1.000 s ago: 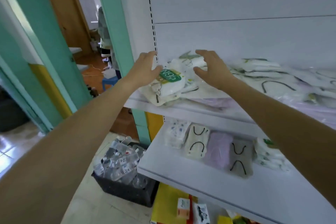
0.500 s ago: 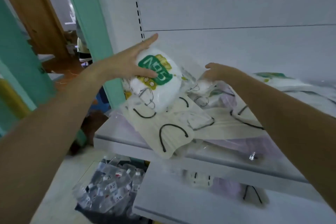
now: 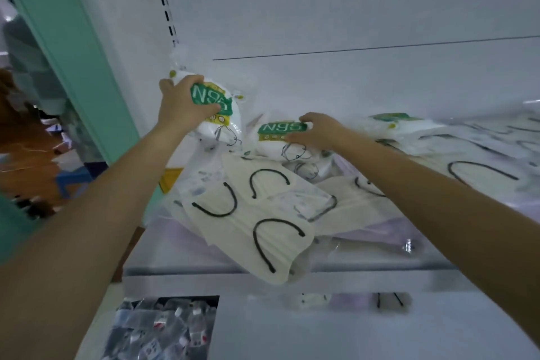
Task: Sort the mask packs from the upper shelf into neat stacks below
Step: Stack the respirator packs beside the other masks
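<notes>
My left hand (image 3: 182, 105) grips a white N95 mask pack with a green label (image 3: 217, 109), held up above the left end of the upper shelf (image 3: 204, 275). My right hand (image 3: 318, 130) holds a second white N95 pack (image 3: 277, 140) that lies on the pile. Cream mask packs with black ear loops (image 3: 263, 222) sprawl below both hands and hang over the shelf's front edge. More white and cream packs (image 3: 467, 152) spread to the right. On the lower shelf (image 3: 321, 330), only the tops of a few packs (image 3: 388, 299) show.
A teal post (image 3: 76, 47) stands left of the white shelving unit. A dark bin of small clear packets (image 3: 163, 330) sits on the floor at the lower left. The slotted upright (image 3: 165, 6) and back panel rise behind the pile.
The view has moved closer and tilted up. My left hand has closed its fingers round its N95 pack. My right hand has taken hold of a second N95 pack on the pile.
</notes>
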{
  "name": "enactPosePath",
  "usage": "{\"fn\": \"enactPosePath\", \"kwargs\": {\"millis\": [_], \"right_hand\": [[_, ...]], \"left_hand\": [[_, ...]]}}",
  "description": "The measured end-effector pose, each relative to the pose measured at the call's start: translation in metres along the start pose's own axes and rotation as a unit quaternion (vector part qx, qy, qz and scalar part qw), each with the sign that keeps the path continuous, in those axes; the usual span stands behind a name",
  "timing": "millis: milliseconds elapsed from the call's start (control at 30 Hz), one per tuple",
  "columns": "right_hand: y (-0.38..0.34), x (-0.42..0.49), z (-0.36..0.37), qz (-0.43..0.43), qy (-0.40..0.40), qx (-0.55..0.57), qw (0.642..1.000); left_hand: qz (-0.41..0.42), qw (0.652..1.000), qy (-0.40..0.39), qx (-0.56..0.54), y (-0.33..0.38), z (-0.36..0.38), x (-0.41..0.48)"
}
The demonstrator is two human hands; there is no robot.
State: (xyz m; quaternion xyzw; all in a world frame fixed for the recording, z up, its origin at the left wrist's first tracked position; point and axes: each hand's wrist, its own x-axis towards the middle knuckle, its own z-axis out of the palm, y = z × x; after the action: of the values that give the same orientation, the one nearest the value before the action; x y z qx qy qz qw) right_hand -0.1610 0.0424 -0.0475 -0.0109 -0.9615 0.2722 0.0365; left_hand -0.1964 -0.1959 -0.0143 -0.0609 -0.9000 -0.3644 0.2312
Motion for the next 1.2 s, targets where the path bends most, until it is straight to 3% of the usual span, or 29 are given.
{"fn": "enactPosePath", "kwargs": {"millis": [167, 300, 367, 467, 533, 567, 700, 833, 933, 1000, 1100, 1200], "right_hand": [[-0.001, -0.013, 0.008, -0.008, 0.061, 0.153, 0.986], [-0.008, -0.022, 0.005, -0.054, 0.166, 0.078, 0.982], [-0.008, -0.025, -0.006, -0.079, 0.208, 0.095, 0.97], [-0.003, -0.03, -0.024, -0.101, 0.266, 0.248, 0.926], [-0.004, -0.034, -0.031, -0.121, 0.269, 0.377, 0.878], [-0.005, -0.035, -0.031, -0.13, 0.267, 0.391, 0.871], [-0.007, -0.044, -0.022, -0.157, 0.262, 0.319, 0.897], [0.02, -0.053, -0.043, -0.116, 0.247, 0.295, 0.916], [0.065, -0.051, -0.074, -0.032, 0.257, 0.107, 0.96], [0.096, -0.053, -0.09, 0.023, 0.155, -0.018, 0.988], [0.126, -0.054, -0.09, 0.082, 0.0, -0.111, 0.99], [0.14, -0.047, -0.082, 0.044, 0.043, -0.178, 0.982]], "left_hand": [[0.004, 1.0, -0.003, -0.022, 0.005, 0.005, 0.005], [0.02, 0.999, 0.003, -0.025, 0.007, 0.006, 0.003], [0.036, 0.999, 0.017, -0.033, 0.008, 0.003, 0.001], [0.028, 0.996, 0.004, -0.089, 0.019, 0.0, -0.003], [-0.021, 0.981, -0.052, -0.188, 0.035, -0.001, -0.007], [-0.04, 0.968, -0.082, -0.233, 0.043, -0.001, -0.009], [-0.028, 0.939, -0.19, -0.284, 0.068, 0.019, -0.021], [0.006, 0.925, -0.19, -0.329, 0.082, 0.041, -0.024], [0.047, 0.93, -0.173, -0.32, 0.094, 0.052, -0.025], [0.103, 0.939, -0.165, -0.284, 0.106, 0.061, -0.026], [0.138, 0.957, -0.149, -0.208, 0.119, 0.079, -0.025], [0.151, 0.97, -0.156, -0.108, 0.127, 0.095, -0.033]]}}
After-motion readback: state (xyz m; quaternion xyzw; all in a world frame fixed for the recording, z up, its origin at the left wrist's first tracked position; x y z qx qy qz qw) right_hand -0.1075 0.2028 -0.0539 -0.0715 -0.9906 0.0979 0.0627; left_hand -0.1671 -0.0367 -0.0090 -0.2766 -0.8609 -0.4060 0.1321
